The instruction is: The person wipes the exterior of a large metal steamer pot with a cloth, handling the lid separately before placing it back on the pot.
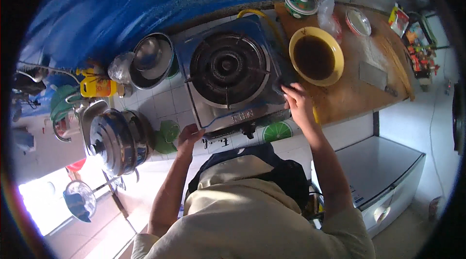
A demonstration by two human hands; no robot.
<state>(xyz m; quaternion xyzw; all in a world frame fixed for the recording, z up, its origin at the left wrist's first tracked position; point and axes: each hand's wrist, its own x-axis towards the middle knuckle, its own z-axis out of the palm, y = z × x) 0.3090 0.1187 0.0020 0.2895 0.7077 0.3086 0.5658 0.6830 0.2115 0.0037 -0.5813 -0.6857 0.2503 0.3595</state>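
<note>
A single-burner gas stove (pixel 210 116) with a steel top stands before me on the tiled counter. Its round black burner (pixel 226 64) has a pan support and carries no pot. My left hand (pixel 189 138) grips the stove's front left corner. At the right edge of the top, my right hand (pixel 299 103) has its fingers bent over a small dark thing (pixel 279 86), too blurred to name. The black control knob (pixel 249 130) is on the front panel, between my hands. A yellow hose (pixel 267 18) runs behind the stove.
Right, a wooden board (pixel 336 104) bears a yellow bowl (pixel 336 71) of dark liquid, a cleaver (pixel 373 75) and a lidded pot (pixel 301 2). Left stand a metal bowl (pixel 169 58), a yellow bottle (pixel 97 87) and a lidded steel pot (pixel 113 142). A white chest freezer (pixel 378 164) is lower right.
</note>
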